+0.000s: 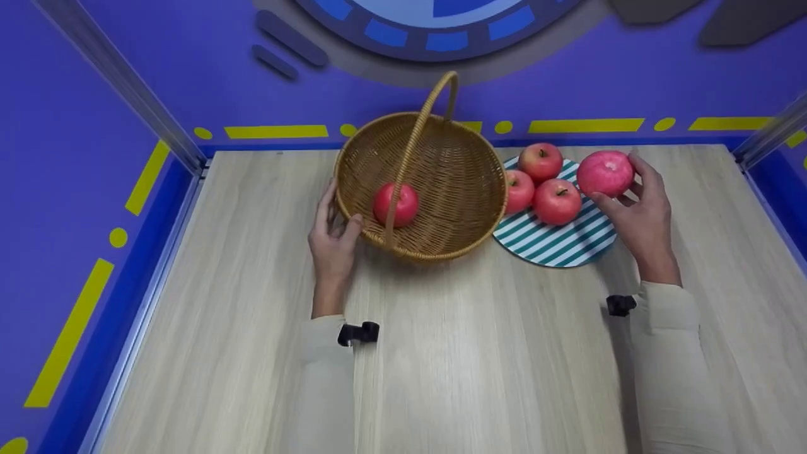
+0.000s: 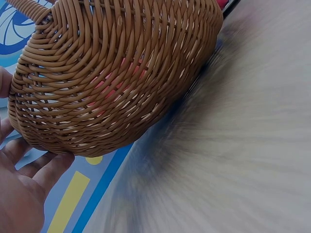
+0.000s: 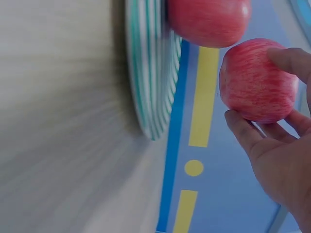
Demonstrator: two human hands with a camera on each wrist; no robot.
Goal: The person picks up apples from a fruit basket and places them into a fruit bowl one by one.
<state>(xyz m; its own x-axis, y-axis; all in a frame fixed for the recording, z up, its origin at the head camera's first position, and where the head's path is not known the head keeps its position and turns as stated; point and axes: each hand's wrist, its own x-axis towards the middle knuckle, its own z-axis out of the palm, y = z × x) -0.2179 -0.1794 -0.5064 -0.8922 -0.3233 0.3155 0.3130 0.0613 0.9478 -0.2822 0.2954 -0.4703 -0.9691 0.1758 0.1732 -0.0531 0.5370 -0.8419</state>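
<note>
In the head view my left hand (image 1: 331, 249) grips the left side of a brown wicker basket (image 1: 457, 183), thumb at the rim and fingers along the outer wall. One red apple (image 1: 408, 205) lies inside, beside the arched handle. The left wrist view shows the fingertips under the woven wall, with red glimpsed through the gaps. My right hand (image 1: 648, 217) holds another red apple (image 1: 604, 171) between thumb and fingers, above the right side of a round green-and-white striped plate (image 1: 555, 252). Seen from the right wrist, that apple (image 3: 257, 82) is raised off the plate (image 3: 150, 97).
Three red apples (image 1: 558, 202) sit together on the plate, the leftmost partly covered by the basket's rim. Everything stands on a light wooden table (image 1: 454, 353). Blue panels with yellow marks (image 1: 586, 126) wall off the back and sides.
</note>
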